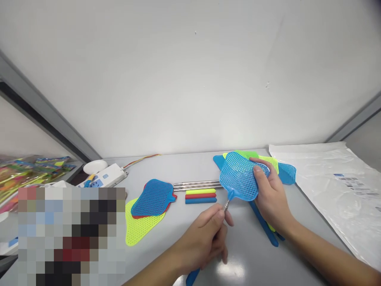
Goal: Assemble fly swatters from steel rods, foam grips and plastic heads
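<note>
A translucent blue fly swatter [239, 176] is held up between both hands. My left hand [205, 238] pinches its metal rod just below the mesh head, and a blue handle end [193, 277] shows under that hand. My right hand [272, 194] grips the right edge of the mesh head. To the left lie loose swatter heads: a blue one [153, 198] over a red one, both partly on a yellow-green one [143, 230]. Beside them are several metal rods [196, 185] and yellow, red and blue handle grips [201, 195].
More blue, yellow and green swatters [287, 174] lie behind my right hand, with blue handles [264, 226] below it. A white plastic bag [324, 178] covers the table's right side. At left are a power strip [108, 175], packaged goods [32, 171] and a pixelated patch.
</note>
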The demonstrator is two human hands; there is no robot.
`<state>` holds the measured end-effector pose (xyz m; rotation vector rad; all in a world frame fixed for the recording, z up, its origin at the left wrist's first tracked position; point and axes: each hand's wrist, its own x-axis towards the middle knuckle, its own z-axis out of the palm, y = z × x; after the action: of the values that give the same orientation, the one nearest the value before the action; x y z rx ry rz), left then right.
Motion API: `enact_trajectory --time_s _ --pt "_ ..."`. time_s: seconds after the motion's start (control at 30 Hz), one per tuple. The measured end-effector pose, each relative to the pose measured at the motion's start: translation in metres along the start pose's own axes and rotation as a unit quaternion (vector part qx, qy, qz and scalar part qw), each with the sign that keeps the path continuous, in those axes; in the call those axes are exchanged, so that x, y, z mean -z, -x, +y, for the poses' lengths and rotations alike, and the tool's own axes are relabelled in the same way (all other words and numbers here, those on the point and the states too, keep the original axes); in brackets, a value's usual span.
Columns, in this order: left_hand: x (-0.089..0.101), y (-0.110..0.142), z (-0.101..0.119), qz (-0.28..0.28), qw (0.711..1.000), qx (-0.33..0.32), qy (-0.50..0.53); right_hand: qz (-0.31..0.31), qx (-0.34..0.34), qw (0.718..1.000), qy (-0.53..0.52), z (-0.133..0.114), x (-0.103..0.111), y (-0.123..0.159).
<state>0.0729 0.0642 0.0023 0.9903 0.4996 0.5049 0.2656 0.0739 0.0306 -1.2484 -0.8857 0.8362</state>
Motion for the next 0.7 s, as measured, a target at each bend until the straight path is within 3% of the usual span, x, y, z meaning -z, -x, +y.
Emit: enact_trajectory --time_s 0.3,0.5,0.63,0.7 --pt "0.000 0.000 0.001 -0.023 0.999 0.010 0.038 0.012 0.026 0.999 -0.027 -0.004 -0.003 0.006" --pt "0.000 -0.001 0.009 -0.025 0.996 0.009 0.085 -0.072 -0.050 0.995 -0.045 -0.002 -0.007 0.010" --pt "-0.001 0.000 0.007 -0.043 0.994 0.027 0.102 -0.167 -0.141 0.975 -0.044 -0.001 -0.011 0.017" --pt "-0.001 0.001 0.008 -0.047 0.993 0.038 0.101 -0.191 -0.145 0.970 -0.024 -0.006 -0.006 0.010"
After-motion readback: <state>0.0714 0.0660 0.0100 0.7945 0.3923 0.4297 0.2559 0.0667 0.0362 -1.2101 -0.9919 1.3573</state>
